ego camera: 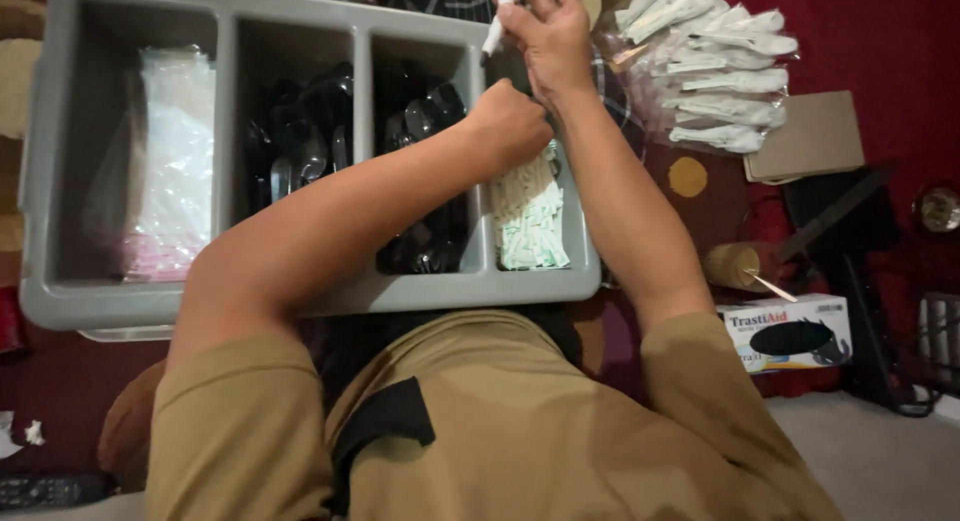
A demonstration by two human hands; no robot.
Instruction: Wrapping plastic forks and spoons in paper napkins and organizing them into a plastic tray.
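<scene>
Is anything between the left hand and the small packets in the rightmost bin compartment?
Nothing visible does. The left hand is already down in that compartment of the grey bin, right over the white-green packets. The right hand holds a white wrapped piece above, off to the side.

One tray, four compartments, two hands

One grey tray (300, 301) of four compartments, two hands, one glove box (785, 331), one bag of wrapped white cutlery (715, 66).

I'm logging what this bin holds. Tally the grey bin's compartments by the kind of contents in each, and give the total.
Grey bin, seen from the head camera:
Clear plastic bags: 1 compartment
Black plastic cutlery: 2 compartments
Small white packets: 1 compartment, where the left hand reaches in
Total: 4 compartments
</scene>
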